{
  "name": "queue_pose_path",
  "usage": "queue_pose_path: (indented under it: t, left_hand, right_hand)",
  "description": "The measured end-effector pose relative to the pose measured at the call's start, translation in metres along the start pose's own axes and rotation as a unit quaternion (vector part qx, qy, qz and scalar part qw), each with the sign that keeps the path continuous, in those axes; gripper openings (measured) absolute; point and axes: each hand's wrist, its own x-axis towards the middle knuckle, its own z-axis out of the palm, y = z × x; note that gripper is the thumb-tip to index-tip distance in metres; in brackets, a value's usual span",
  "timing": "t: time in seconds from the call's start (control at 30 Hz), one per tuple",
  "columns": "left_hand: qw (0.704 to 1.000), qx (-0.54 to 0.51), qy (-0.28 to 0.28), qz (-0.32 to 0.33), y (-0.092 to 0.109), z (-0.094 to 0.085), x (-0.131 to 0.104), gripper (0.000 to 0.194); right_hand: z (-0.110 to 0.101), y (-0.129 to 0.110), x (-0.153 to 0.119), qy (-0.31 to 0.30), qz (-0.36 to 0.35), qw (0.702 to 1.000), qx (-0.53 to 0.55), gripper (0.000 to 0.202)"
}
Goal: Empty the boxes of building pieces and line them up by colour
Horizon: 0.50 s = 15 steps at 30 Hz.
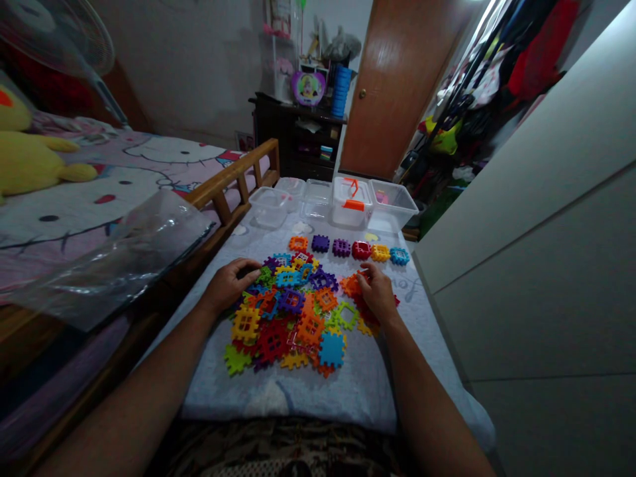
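A heap of colourful toothed plastic building tiles [292, 301] lies on the cloth-covered table in front of me. My left hand [231, 285] rests at the heap's left edge, fingers curved and thumb apart from the index finger, with no tile visible in it. On the right side, my right hand [377, 291] lies over the heap's edge, thumb and index finger apart. Its fingertips touch or hover just above an orange tile [350, 285]; red tiles are partly hidden under the palm. Beyond the heap, several single tiles form a row, from an orange frame [299, 244] to a blue frame [399, 256].
Clear plastic boxes [269, 207] stand along the table's far end, among them a lidded one with an orange handle [352, 202]. A wooden bed rail [233, 175] and a clear plastic bag [129, 258] are at the left. A white cabinet [536, 265] borders the right side.
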Motion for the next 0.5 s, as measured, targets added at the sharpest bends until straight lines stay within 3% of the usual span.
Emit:
queue_pose_path:
  t: [0.2,0.37,0.5]
  left_hand:
    - [1.000,-0.003,-0.002,0.004,0.001,0.000,-0.001,0.043]
    - [1.000,-0.003,0.002,0.002,0.002,0.000,-0.001,0.043]
    - [1.000,-0.002,0.000,0.000,0.001,0.000,-0.001,0.043]
  right_hand:
    - [-0.001,-0.008,-0.004,-0.027,-0.033,0.982,-0.184,0.025]
    - [-0.003,-0.016,-0.011,-0.055,-0.033,0.964,-0.259,0.051]
    - [-0.002,-0.016,-0.013,-0.083,-0.028,0.964,-0.251,0.056]
